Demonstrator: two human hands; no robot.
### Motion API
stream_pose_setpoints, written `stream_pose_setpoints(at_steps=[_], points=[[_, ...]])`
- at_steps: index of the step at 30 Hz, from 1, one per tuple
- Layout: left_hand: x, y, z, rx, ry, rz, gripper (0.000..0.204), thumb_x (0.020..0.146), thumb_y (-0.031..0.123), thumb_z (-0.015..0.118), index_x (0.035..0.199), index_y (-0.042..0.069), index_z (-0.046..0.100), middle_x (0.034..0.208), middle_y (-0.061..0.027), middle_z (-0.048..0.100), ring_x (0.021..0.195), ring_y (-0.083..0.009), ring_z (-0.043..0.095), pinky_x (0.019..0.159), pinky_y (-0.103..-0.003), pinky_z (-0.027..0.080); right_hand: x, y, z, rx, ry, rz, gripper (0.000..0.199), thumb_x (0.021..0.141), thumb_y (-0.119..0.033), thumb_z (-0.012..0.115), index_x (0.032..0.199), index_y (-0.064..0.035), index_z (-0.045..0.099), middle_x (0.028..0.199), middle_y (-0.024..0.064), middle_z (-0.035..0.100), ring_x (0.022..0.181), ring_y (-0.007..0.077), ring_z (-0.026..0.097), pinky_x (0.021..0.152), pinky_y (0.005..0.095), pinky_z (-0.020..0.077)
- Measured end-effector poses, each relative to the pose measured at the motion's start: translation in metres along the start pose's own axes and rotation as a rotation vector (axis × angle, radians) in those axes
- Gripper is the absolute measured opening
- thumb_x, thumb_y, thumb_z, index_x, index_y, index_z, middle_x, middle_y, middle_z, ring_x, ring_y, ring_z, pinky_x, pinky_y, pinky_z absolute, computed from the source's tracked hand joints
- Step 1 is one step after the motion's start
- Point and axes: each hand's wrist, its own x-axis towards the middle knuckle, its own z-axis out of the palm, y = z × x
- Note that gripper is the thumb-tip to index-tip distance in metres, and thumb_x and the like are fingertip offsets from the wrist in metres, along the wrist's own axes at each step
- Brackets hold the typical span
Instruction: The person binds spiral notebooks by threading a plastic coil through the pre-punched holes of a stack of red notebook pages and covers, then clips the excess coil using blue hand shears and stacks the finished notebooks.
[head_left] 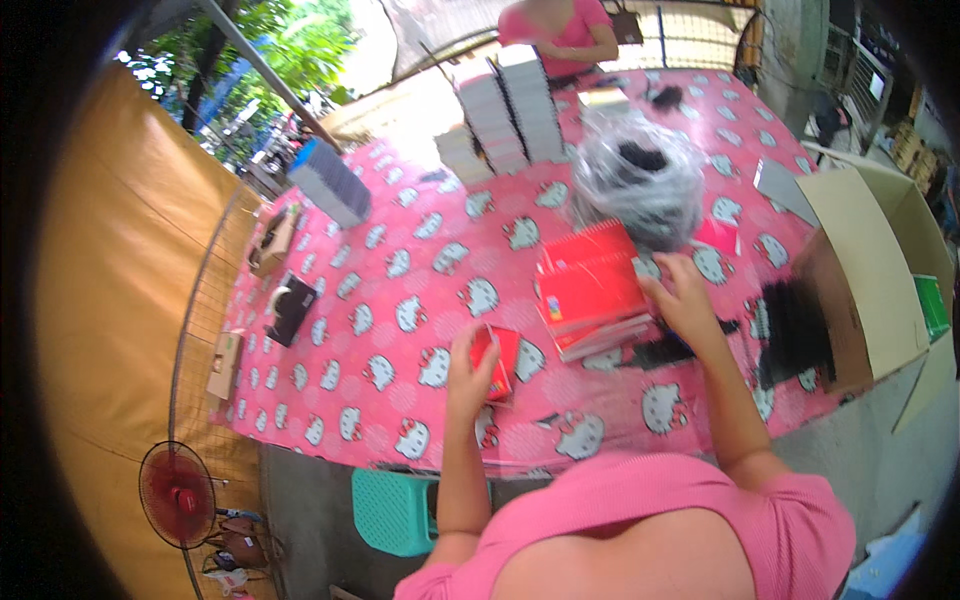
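Note:
My left hand (470, 374) is closed on a small red notebook (507, 352) at the near middle of the table, its thumb over the cover. My right hand (686, 302) is at the right edge of a stack of red notebooks (592, 285). Its fingers are apart and bent, and the thumb touches the stack's side. The stack is uneven, with the upper notebooks shifted and spiral binding along the far edge. Just behind it is a clear plastic bag (640, 185) bundled around something dark.
Tall notebook stacks (495, 120) stand at the far middle, a blue-topped stack (330, 185) far left. A tape dispenser (290, 308) lies left on the patterned tablecloth (400, 345). An open cardboard box (865, 270) is at right. Across the table sits a person in pink (575, 35).

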Motion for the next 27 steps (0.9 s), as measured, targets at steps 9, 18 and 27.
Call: stream_pose_setpoints(at_steps=[9,18,27], points=[[0.021,0.104,0.054,-0.398,0.050,-0.137,0.067,0.088,0.013,0.064,0.145,0.009,0.030,0.144,-0.0186,0.036,0.133,-0.0309,0.036,0.102,-0.041,0.038,0.012,0.012,-0.003,0.090,-0.066,0.126,0.037,0.076,-0.025,0.074,0.098,0.0003,0.058,0.094,0.0143,0.058,0.087,0.0277,0.058,0.077,0.0376,0.0464],[0.026,0.122,0.081,-0.010,0.026,0.243,0.082,0.081,0.006,0.069,0.149,0.015,0.023,0.144,-0.0208,0.031,0.131,-0.0308,0.036,0.106,-0.041,0.032,-0.004,-0.044,0.034,0.562,0.054,-0.034,0.025,0.079,0.001,0.068,0.090,-0.0026,0.045,0.070,0.0080,0.049,0.065,0.0162,0.050,0.063,0.0306,0.0430],[0.052,0.148,0.089,0.266,0.102,0.559,0.023,0.076,0.019,0.075,0.097,0.011,0.073,0.099,-0.0087,0.064,0.102,-0.0300,0.049,0.090,-0.041,0.041,-0.018,-0.047,-0.004,0.027,0.036,-0.273,0.031,0.077,-0.013,0.071,0.101,0.0001,0.057,0.094,0.0184,0.061,0.093,0.0348,0.058,0.080,0.0422,0.0457]])
